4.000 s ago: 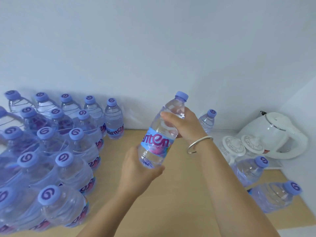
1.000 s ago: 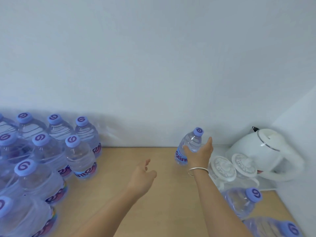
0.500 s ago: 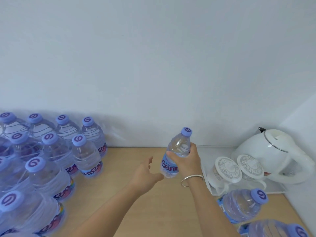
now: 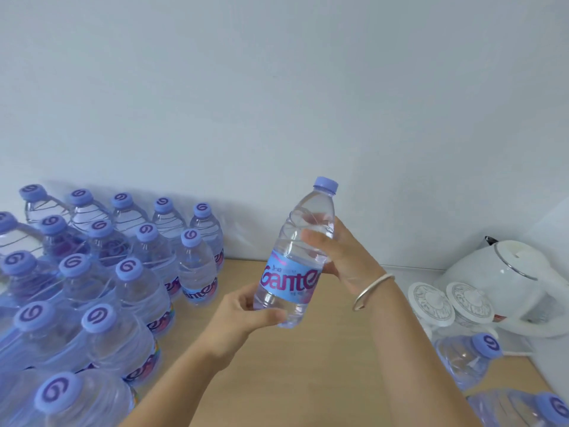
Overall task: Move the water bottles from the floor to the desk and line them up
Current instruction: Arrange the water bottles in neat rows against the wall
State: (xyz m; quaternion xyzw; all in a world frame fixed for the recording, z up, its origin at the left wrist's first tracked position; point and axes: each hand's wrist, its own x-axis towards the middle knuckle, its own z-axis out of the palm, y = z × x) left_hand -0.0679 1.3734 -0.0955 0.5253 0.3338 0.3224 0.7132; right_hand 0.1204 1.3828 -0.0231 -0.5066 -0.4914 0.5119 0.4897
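Bottle near-upright, cap tilted right, both hands gripping.

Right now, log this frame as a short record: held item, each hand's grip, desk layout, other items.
held item: water bottle, tilted, above the desk
left hand: grip on the bottle's base
right hand: grip on its upper body
desk left: lined-up bottles
desk right: two loose bottles, white kettle, two lidded cups
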